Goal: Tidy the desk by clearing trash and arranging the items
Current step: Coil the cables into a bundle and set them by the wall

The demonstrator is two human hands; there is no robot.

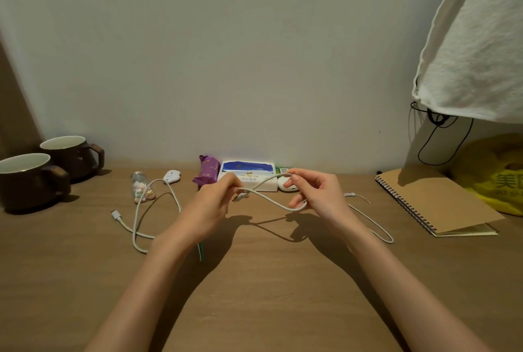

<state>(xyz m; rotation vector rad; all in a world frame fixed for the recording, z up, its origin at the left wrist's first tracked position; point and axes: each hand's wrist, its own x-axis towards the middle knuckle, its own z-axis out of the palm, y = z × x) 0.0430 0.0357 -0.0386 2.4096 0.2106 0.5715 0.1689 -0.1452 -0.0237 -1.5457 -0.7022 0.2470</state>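
Fingers point(305, 174) pinch white cable point(271, 203); glass jar point(140, 181) holds pastel candies point(146, 196).

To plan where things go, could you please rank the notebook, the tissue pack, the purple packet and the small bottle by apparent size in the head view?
1. notebook
2. tissue pack, partly hidden by the hands
3. purple packet and small bottle: they look about alike, so I would not rank them.

Thin white cable point(271, 202), bent into a raised loop, far end trailing on wooden desk point(254, 289)
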